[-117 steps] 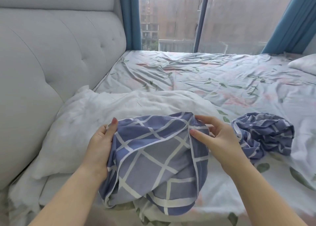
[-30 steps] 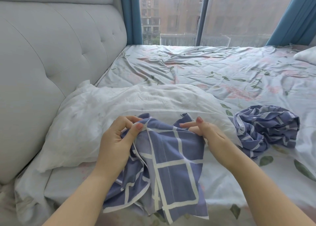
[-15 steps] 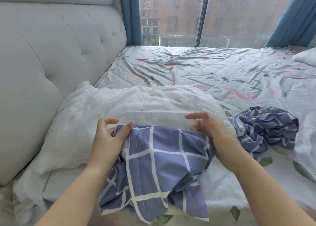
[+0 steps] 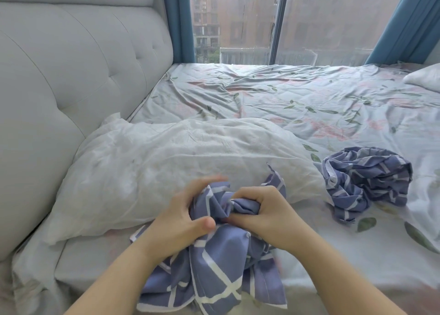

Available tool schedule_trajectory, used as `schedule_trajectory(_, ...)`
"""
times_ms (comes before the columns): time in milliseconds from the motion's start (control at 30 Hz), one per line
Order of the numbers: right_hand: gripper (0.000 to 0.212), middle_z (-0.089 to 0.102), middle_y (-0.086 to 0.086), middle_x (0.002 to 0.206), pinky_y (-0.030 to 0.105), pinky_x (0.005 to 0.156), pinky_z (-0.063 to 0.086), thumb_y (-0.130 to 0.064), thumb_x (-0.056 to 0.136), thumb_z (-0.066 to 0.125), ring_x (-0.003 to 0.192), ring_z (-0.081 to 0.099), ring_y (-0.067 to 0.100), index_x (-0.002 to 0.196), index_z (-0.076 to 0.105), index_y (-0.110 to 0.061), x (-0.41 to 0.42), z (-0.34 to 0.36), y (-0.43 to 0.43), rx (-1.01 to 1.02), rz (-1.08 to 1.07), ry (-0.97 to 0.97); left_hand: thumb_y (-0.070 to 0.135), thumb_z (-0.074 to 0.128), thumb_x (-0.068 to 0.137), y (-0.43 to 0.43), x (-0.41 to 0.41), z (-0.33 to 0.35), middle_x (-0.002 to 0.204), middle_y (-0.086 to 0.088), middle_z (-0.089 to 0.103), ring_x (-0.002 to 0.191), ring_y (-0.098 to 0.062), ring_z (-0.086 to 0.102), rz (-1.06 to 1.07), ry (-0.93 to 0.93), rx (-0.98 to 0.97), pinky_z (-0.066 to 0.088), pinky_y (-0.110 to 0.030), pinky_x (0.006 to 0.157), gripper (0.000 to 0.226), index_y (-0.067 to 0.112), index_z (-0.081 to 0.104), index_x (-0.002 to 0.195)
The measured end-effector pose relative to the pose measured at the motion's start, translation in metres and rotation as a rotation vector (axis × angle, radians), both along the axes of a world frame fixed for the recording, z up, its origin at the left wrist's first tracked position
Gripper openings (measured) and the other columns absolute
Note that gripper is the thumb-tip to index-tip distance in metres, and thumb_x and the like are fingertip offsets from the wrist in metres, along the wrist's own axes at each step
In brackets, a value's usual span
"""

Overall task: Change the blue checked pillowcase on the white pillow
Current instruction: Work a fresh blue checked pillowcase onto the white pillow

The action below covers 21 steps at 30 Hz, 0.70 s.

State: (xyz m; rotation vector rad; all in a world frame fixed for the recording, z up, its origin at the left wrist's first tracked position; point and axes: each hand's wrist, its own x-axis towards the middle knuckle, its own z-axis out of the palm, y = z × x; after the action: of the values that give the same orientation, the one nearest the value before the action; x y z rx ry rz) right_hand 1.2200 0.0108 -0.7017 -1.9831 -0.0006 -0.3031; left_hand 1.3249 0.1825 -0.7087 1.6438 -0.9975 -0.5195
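Closed grips are recorded on both sides. The left hand (image 4: 183, 217) is curled round a gathered fold of the blue checked pillowcase (image 4: 214, 274), with the thumb pressed on the near side and the fingertips blurred. The right hand (image 4: 259, 217) is clenched on a tight bunch of the same cloth, just beside the left. The rest of the case is left hanging toward the near edge of the bed. The cloth is judged to be gathered so that its opening can be brought to the pillow's end as one short bundle.

The white pillow (image 4: 166, 167) is lying bare just beyond the hands, its left end near the headboard (image 4: 59, 76). A raised corner of the case is seen against its near right part. A second checked case (image 4: 364, 179) is crumpled on the floral sheet (image 4: 285, 95) to the right, apart from the pillow, and is taken to be the one removed.

Half a second earlier the case was held spread between hands set apart. It is now bunched, and the hands have been brought together. Pillow and crumpled case are unchanged.
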Motion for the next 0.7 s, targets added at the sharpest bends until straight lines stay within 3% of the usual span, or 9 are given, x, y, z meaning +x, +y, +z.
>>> schedule_trajectory(100,0.036,0.062,-0.017,0.062,0.014,0.063,0.042,0.003,0.080,0.075,0.063,0.056,-0.004,0.065,0.065,-0.029,-0.001,0.001,0.008,0.072,0.037,0.007,0.050,0.082,0.058,-0.005,-0.005,-0.002,0.131,0.018,0.061,0.118,-0.005,0.061,0.006,0.114,0.006,0.054,-0.036,0.096,0.051,0.027,0.068,0.101)
schedule_trajectory(167,0.024,0.074,-0.011,0.087,0.018,0.075,0.051,0.002,0.078,0.077,0.086,0.069,0.004,0.087,0.074,-0.020,-0.004,0.006,0.008,0.166,0.022,0.017,0.033,0.084,0.059,-0.007,-0.006,-0.003,0.109,0.006,0.074,0.100,-0.013,0.071,0.066,0.222,-0.060,0.058,-0.030,0.082,0.033,0.027,0.073,0.089)
schedule_trajectory(233,0.031,0.075,0.001,0.104,0.031,0.083,0.057,-0.002,0.078,0.079,0.101,0.071,0.017,0.105,0.073,-0.017,-0.006,0.008,0.002,0.300,0.010,0.041,0.019,0.082,0.065,-0.007,-0.005,0.000,0.078,-0.001,0.074,0.074,-0.014,0.071,0.130,0.350,-0.138,0.055,-0.023,0.063,0.012,0.027,0.074,0.071)
schedule_trajectory(300,0.039,0.072,0.008,0.110,0.042,0.088,0.057,-0.015,0.075,0.081,0.105,0.069,0.025,0.111,0.072,-0.024,-0.006,0.009,-0.005,0.348,0.007,0.065,0.009,0.084,0.069,-0.007,-0.002,0.001,0.061,-0.003,0.065,0.056,-0.013,0.064,0.191,0.458,-0.213,0.050,-0.021,0.051,0.023,0.022,0.067,0.058)
schedule_trajectory(367,0.044,0.071,0.002,0.114,0.035,0.090,0.056,-0.029,0.071,0.081,0.109,0.067,0.020,0.114,0.071,-0.031,-0.005,0.006,-0.011,0.307,-0.025,0.066,0.013,0.078,0.067,-0.007,0.000,0.002,0.058,-0.007,0.062,0.053,-0.016,0.061,0.260,0.522,-0.271,0.050,-0.022,0.048,0.018,0.014,0.061,0.062)
schedule_trajectory(467,0.059,0.062,-0.018,0.129,0.021,0.098,0.046,-0.051,0.066,0.077,0.122,0.055,0.000,0.122,0.064,-0.040,-0.005,0.003,-0.025,0.147,-0.099,0.083,0.017,0.073,0.066,-0.006,0.004,0.003,0.060,-0.007,0.062,0.054,-0.017,0.061,0.337,0.536,-0.320,0.050,-0.023,0.048,0.022,0.010,0.053,0.069)
schedule_trajectory(567,0.079,0.047,-0.034,0.138,0.004,0.091,0.040,-0.066,0.067,0.074,0.126,0.044,-0.013,0.138,0.042,-0.055,-0.006,0.004,-0.038,-0.007,-0.089,0.236,0.016,0.068,0.075,-0.004,0.006,0.006,0.059,-0.002,0.058,0.052,-0.012,0.059,0.331,0.475,-0.330,0.047,-0.020,0.046,0.023,0.011,0.046,0.076)
schedule_trajectory(633,0.084,0.054,-0.027,0.131,0.016,0.089,0.049,-0.060,0.069,0.078,0.115,0.059,0.000,0.141,0.034,-0.059,-0.006,0.000,-0.042,0.040,-0.053,0.347,0.014,0.062,0.085,-0.002,0.007,0.005,0.065,0.002,0.063,0.060,-0.011,0.064,0.320,0.389,-0.318,0.051,-0.018,0.053,0.014,0.013,0.051,0.093)
schedule_trajectory(700,0.075,0.069,-0.004,0.113,0.029,0.083,0.053,-0.041,0.076,0.082,0.096,0.068,0.016,0.141,0.045,-0.044,-0.005,-0.003,-0.039,0.181,0.003,0.400,0.017,0.058,0.092,0.000,0.007,0.003,0.075,0.005,0.068,0.073,-0.009,0.069,0.324,0.310,-0.310,0.053,-0.016,0.064,0.019,0.022,0.058,0.110)
